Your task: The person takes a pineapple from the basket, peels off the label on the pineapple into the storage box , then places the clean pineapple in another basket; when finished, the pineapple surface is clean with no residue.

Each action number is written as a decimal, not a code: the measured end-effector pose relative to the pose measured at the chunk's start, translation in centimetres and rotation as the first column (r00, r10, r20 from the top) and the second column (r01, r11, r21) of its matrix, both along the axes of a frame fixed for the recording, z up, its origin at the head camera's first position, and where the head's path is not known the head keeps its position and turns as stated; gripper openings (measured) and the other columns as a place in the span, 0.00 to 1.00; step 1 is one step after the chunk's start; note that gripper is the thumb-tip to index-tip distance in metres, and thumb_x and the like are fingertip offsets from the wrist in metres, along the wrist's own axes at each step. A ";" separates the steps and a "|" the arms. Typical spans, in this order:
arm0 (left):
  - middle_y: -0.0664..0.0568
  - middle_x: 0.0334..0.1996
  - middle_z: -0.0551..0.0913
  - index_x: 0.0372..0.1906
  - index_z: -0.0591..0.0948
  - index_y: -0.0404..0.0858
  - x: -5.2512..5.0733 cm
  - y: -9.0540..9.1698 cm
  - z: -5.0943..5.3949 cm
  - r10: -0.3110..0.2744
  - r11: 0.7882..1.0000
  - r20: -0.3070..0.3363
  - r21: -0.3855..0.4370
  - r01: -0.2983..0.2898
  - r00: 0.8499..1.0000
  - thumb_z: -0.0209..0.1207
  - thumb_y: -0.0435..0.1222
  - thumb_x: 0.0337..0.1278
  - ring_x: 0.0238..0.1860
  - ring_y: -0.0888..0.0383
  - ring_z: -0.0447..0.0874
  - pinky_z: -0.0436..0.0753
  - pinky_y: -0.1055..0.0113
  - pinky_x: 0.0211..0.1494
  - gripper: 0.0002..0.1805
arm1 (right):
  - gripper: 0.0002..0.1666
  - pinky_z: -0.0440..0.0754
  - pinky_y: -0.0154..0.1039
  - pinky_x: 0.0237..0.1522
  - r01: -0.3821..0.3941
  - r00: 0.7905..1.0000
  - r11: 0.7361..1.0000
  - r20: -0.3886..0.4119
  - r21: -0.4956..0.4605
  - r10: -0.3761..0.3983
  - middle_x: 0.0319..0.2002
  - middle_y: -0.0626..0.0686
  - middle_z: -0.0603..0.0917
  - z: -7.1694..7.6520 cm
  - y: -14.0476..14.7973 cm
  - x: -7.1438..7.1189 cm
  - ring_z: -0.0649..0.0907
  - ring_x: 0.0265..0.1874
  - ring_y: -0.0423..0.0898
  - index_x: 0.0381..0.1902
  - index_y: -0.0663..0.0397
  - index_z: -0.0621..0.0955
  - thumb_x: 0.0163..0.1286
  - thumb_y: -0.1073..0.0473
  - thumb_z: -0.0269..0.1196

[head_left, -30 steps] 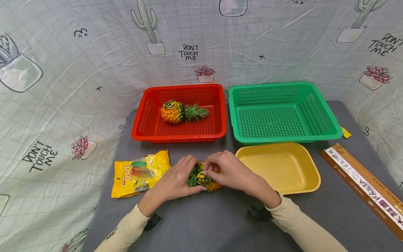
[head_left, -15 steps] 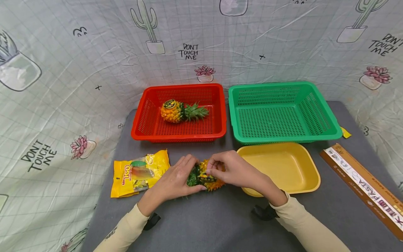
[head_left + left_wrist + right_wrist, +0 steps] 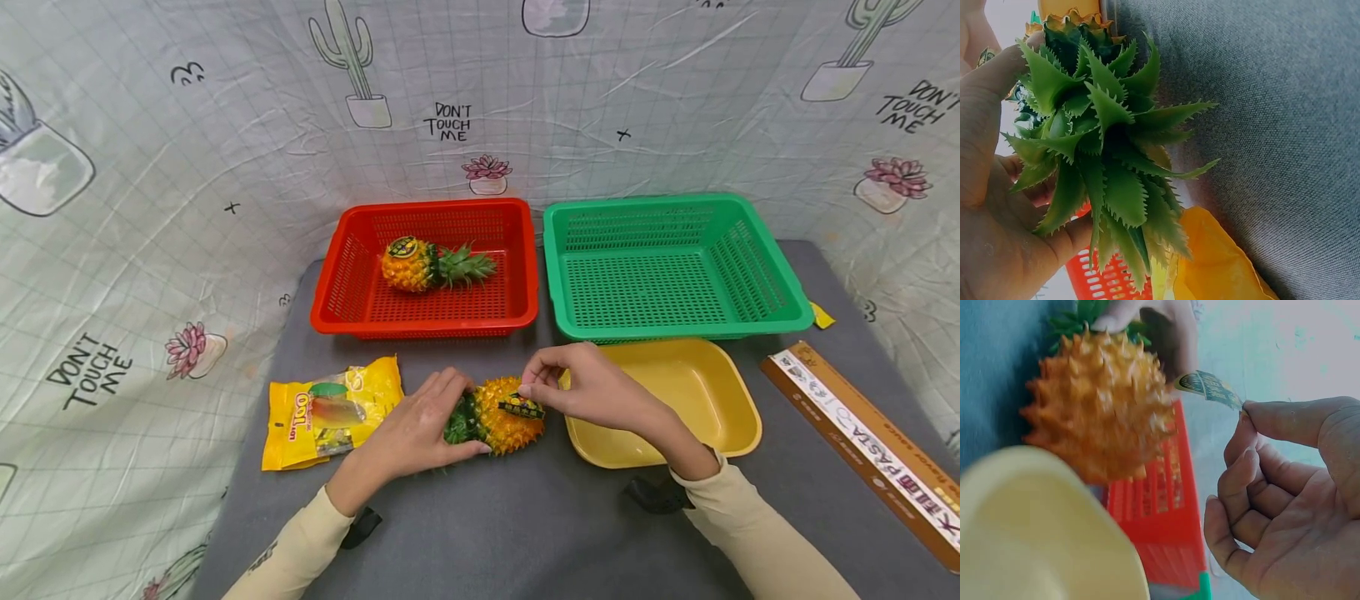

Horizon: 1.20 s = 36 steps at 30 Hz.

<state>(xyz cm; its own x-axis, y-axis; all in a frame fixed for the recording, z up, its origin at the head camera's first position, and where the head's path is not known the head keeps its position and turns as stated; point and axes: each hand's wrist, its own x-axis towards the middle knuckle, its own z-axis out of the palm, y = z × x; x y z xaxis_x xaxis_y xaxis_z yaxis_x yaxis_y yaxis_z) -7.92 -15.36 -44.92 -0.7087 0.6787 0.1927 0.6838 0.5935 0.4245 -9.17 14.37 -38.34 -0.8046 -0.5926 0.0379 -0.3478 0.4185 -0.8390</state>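
Note:
A small orange pineapple [image 3: 504, 432] lies on its side on the grey tabletop. My left hand [image 3: 420, 427] holds it round the neck, thumb on the near side, and its spiky green crown [image 3: 1104, 144] fills the left wrist view. My right hand [image 3: 600, 390] pinches one end of a black and yellow label sticker [image 3: 1213, 389] between thumb and forefinger. In the right wrist view the label stretches out beside the fruit's bare, knobbly skin; I cannot tell whether its far end touches the fruit.
Behind stand a red basket [image 3: 427, 325] holding another labelled pineapple [image 3: 408, 268], and a green basket [image 3: 678, 327]. A yellow tub [image 3: 600, 457] is right of the fruit, under my right hand. A yellow candy bag [image 3: 330, 417] lies left, a long pasta box [image 3: 862, 450] far right.
My right hand has moved to the right with the label, which has shifted off the middle of the pineapple and uncovered more orange skin. The left hand keeps its place.

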 end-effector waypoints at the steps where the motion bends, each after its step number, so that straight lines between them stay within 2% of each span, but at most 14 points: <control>1: 0.53 0.51 0.74 0.59 0.74 0.41 0.0 0.0 0.0 0.001 1.000 0.000 -0.001 -0.001 1.000 0.74 0.61 0.56 0.50 0.57 0.74 0.80 0.59 0.55 0.38 | 0.03 0.82 0.43 0.36 0.007 1.000 1.000 0.003 0.002 -0.007 0.31 0.42 0.86 0.0 0.3 -0.1 0.83 0.31 0.41 0.39 0.43 0.87 0.76 0.56 0.69; 6: 0.53 0.50 0.74 0.58 0.74 0.41 0.0 0.0 0.0 0.003 1.000 0.000 -0.001 -0.003 1.000 0.74 0.61 0.55 0.49 0.57 0.73 0.80 0.58 0.54 0.38 | 0.03 0.81 0.47 0.37 0.030 0.999 0.999 0.008 0.019 -0.031 0.31 0.43 0.86 -0.1 1.7 -0.7 0.83 0.32 0.43 0.39 0.45 0.87 0.76 0.56 0.69; 16: 0.53 0.51 0.74 0.59 0.74 0.41 0.0 -0.1 -0.2 0.007 1.000 0.013 -0.010 -0.007 1.000 0.74 0.61 0.57 0.50 0.56 0.74 0.80 0.58 0.55 0.37 | 0.04 0.79 0.40 0.35 0.093 0.995 0.992 0.037 0.082 -0.096 0.31 0.46 0.86 -0.8 4.8 -1.6 0.82 0.32 0.46 0.39 0.47 0.88 0.76 0.56 0.70; 22: 0.53 0.51 0.73 0.59 0.74 0.41 0.1 0.0 -0.2 0.004 1.000 0.008 -0.005 -0.004 1.000 0.74 0.61 0.56 0.49 0.57 0.74 0.80 0.58 0.54 0.37 | 0.04 0.79 0.40 0.35 0.106 0.993 0.991 0.050 0.083 -0.111 0.31 0.44 0.87 -1.8 6.6 -1.6 0.83 0.31 0.47 0.38 0.48 0.88 0.76 0.58 0.69; 28: 0.53 0.50 0.74 0.58 0.75 0.41 0.1 0.0 -0.1 0.002 1.000 0.000 0.013 -0.002 1.000 0.75 0.60 0.55 0.49 0.57 0.74 0.81 0.58 0.54 0.37 | 0.05 0.78 0.38 0.33 0.115 0.988 0.990 0.091 0.078 -0.122 0.32 0.46 0.88 -2.8 7.8 -1.5 0.84 0.31 0.53 0.38 0.52 0.88 0.76 0.58 0.69; 36: 0.53 0.50 0.73 0.58 0.75 0.41 0.1 0.0 -0.1 0.000 1.000 0.002 0.011 0.000 1.000 0.75 0.60 0.55 0.49 0.57 0.73 0.80 0.59 0.53 0.37 | 0.05 0.76 0.37 0.31 0.123 0.984 0.982 0.114 0.145 -0.140 0.31 0.47 0.87 -4.3 9.2 -1.8 0.81 0.28 0.47 0.39 0.55 0.88 0.75 0.60 0.69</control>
